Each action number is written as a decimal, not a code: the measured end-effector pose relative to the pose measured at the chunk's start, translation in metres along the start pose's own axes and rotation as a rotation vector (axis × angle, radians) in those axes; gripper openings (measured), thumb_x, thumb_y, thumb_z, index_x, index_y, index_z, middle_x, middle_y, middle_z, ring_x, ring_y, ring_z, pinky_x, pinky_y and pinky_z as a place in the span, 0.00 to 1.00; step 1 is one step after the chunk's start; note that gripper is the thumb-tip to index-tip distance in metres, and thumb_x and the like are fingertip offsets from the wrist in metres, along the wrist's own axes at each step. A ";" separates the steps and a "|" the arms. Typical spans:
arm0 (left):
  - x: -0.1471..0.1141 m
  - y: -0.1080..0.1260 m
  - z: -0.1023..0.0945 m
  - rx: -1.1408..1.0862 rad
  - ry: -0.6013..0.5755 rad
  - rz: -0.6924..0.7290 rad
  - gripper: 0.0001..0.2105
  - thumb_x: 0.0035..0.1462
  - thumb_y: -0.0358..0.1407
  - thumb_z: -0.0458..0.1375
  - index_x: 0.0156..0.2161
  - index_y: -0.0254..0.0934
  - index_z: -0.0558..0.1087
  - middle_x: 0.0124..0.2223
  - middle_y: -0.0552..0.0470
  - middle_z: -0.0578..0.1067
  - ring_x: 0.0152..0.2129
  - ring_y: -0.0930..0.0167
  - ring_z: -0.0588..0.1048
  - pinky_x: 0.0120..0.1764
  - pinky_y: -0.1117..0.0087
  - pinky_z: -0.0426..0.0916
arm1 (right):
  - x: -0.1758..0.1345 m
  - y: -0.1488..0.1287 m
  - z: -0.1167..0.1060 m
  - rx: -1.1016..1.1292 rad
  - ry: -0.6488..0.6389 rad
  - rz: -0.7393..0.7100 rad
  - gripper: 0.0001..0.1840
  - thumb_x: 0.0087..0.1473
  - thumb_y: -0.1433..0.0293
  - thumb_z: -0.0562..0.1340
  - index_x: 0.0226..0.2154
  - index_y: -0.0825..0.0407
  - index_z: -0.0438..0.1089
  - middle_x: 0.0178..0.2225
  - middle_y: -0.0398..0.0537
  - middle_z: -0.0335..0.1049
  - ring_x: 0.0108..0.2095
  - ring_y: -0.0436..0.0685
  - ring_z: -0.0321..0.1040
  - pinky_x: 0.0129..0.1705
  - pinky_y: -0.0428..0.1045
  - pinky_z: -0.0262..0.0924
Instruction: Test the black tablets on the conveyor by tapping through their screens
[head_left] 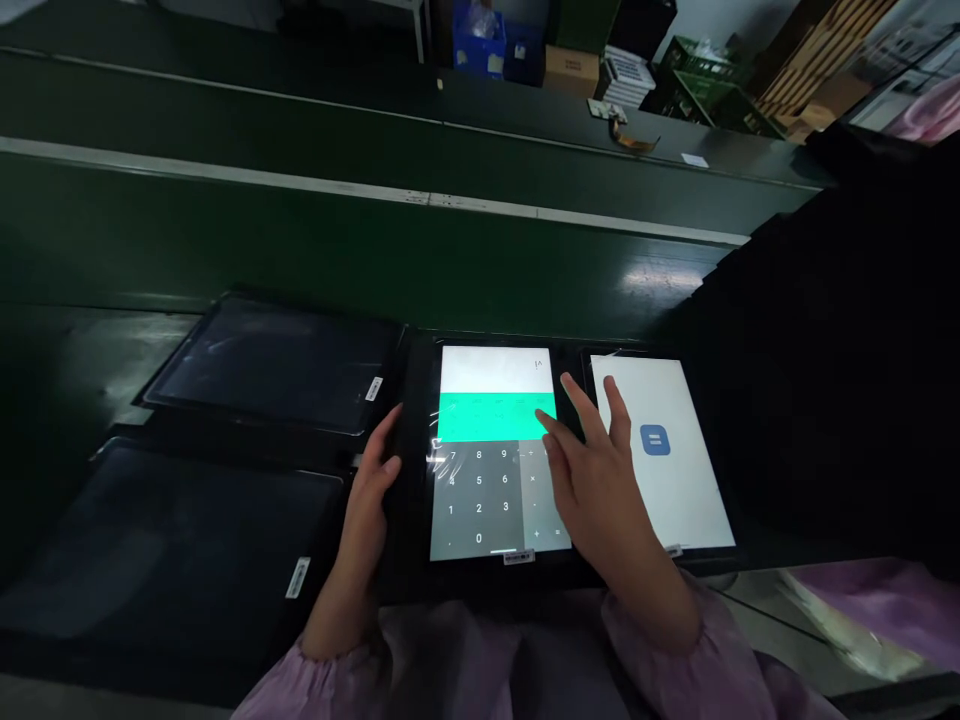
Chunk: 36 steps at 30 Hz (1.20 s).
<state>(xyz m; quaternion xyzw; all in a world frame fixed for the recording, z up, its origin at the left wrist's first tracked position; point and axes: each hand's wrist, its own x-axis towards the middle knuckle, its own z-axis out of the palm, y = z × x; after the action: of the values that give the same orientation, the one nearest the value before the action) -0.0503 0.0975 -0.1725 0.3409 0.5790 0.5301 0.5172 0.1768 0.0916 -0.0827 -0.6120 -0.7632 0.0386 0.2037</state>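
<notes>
Straight in front of me lies a lit tablet [478, 495] showing a calculator keypad, a green band and a white strip on top. My right hand [600, 490] is over its right side with fingers spread, the index fingertip at the green band. Whether that fingertip presses the glass or hovers, I cannot tell. My left hand [366, 510] rests beside the tablet's left side, thumb and index finger apart; its other fingers are partly hidden. To the right is a second lit tablet [694, 490], its white screen bearing a blue icon, partly covered by my right hand.
Two dark-screened tablets, an upper one [277, 360] and a lower one [187, 540], lie at the left with small white labels. A green bench [337, 240] with a pale metal strip runs behind. Farther back are a blue crate [480, 55], a cardboard box [571, 72] and green crates [701, 95].
</notes>
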 end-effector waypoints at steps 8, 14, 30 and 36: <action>0.028 0.033 0.008 0.118 -0.147 -0.101 0.48 0.49 0.43 0.70 0.75 0.49 0.59 0.78 0.50 0.57 0.75 0.54 0.54 0.72 0.54 0.55 | -0.003 -0.031 -0.004 0.064 -0.117 -0.232 0.20 0.72 0.69 0.54 0.56 0.47 0.79 0.73 0.49 0.60 0.78 0.75 0.37 0.68 0.75 0.64; 0.031 0.027 0.001 0.283 -0.257 -0.048 0.56 0.48 0.48 0.72 0.78 0.49 0.49 0.80 0.46 0.49 0.76 0.52 0.46 0.73 0.49 0.50 | -0.003 -0.028 0.000 0.074 -0.082 -0.209 0.21 0.72 0.70 0.54 0.57 0.44 0.79 0.72 0.48 0.63 0.78 0.74 0.42 0.66 0.75 0.67; 0.030 0.017 0.002 0.022 -0.222 -0.015 0.42 0.55 0.43 0.66 0.74 0.50 0.59 0.78 0.52 0.56 0.75 0.56 0.54 0.73 0.54 0.52 | 0.007 0.001 0.010 -0.047 0.121 -0.022 0.22 0.73 0.67 0.52 0.53 0.45 0.81 0.68 0.50 0.69 0.74 0.76 0.50 0.62 0.76 0.69; 0.031 0.013 0.004 0.020 -0.194 0.017 0.41 0.56 0.43 0.66 0.74 0.49 0.60 0.76 0.50 0.62 0.73 0.56 0.59 0.71 0.57 0.58 | 0.005 -0.001 0.012 -0.063 0.059 -0.057 0.21 0.73 0.67 0.52 0.56 0.47 0.79 0.70 0.50 0.64 0.76 0.76 0.44 0.66 0.77 0.65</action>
<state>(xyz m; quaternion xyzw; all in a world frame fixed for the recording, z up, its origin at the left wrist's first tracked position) -0.0560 0.1304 -0.1669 0.4007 0.5286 0.4933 0.5628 0.1705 0.0986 -0.0919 -0.5971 -0.7748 -0.0093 0.2075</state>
